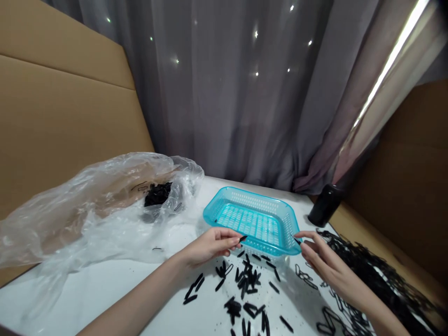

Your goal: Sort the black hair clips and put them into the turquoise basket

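A small black piece point(243, 238) is held in the left hand point(219, 242), pinched between thumb and index finger with its tip projecting. A second dark piece point(297, 241) appears to be gripped between the thumb and fingertips of the right hand point(320, 256); its full outline cannot be made out. Both pieces are positioned at the near edge of a blue basket point(250, 221), which lies just beyond the hands and spans the gap between them.

For good handling, each piece should be pinched lightly at one end, so that its shape remains visible and is not bent. The fingertips are best kept near the basket rim, and the wrists clear of the scattered black pieces point(249, 280) on the table point(115, 284), below and between the hands. Snagging is judged likely near the black loops point(305, 276) just below the right hand, so sweeping movements should be avoided there.

A tangled black heap point(364, 263) is located to the right of the right hand. A black container point(325, 205) is placed beyond that hand. A clear plastic bag point(101, 186), with a dark bundle point(157, 194) inside, is spread to the left of the left hand.

No brand, label or writing can be read on any item.
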Motion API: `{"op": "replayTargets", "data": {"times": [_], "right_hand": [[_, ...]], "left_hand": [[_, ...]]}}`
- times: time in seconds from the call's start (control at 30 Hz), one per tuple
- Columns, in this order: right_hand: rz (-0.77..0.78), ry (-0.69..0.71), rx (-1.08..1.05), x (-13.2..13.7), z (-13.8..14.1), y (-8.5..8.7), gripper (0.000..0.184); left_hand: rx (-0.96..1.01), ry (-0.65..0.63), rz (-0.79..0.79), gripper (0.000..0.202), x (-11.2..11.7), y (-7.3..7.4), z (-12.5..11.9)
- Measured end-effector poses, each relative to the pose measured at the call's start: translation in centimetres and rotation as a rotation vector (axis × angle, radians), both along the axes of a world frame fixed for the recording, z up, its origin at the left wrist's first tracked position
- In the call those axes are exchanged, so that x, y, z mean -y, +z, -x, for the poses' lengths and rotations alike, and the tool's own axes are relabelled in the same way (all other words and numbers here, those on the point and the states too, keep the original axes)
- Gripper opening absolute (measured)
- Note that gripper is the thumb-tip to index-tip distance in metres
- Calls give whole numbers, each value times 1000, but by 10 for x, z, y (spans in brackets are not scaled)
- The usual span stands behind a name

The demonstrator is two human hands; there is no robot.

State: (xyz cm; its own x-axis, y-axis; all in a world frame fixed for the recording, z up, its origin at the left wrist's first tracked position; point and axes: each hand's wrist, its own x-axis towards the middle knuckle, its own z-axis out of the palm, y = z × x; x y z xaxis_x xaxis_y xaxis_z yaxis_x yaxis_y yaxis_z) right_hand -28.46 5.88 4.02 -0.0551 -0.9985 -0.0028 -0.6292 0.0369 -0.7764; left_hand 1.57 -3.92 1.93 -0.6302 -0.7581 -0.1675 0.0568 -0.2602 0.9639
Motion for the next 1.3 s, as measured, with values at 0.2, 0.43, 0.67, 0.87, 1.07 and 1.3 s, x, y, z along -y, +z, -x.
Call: {"op": "replayTargets", "data": {"times": [0.2, 0.43, 0.67, 0.87, 1.07, 1.3], "right_hand": [[278, 102, -112, -9, -41, -13, 41], [488, 125, -41, -19, -67, -25, 24], [105, 20, 309, -14, -82, -28, 44], [-44, -21, 447, -15, -85, -25, 53], [-137, -43, 535, -14, -81, -27, 57], [-165, -8, 563, -17, -83, -20, 56]], "left_hand": [[11, 3, 16, 51, -17, -13, 17], [-5, 9, 36, 50, -32, -16, 27], [-7, -63, 51, 47, -41, -18, 29], [4, -101, 46, 46, -48, -14, 28], [88, -74, 218, 33, -54, -12, 27], [234, -27, 477, 24, -56, -9, 25]]}}
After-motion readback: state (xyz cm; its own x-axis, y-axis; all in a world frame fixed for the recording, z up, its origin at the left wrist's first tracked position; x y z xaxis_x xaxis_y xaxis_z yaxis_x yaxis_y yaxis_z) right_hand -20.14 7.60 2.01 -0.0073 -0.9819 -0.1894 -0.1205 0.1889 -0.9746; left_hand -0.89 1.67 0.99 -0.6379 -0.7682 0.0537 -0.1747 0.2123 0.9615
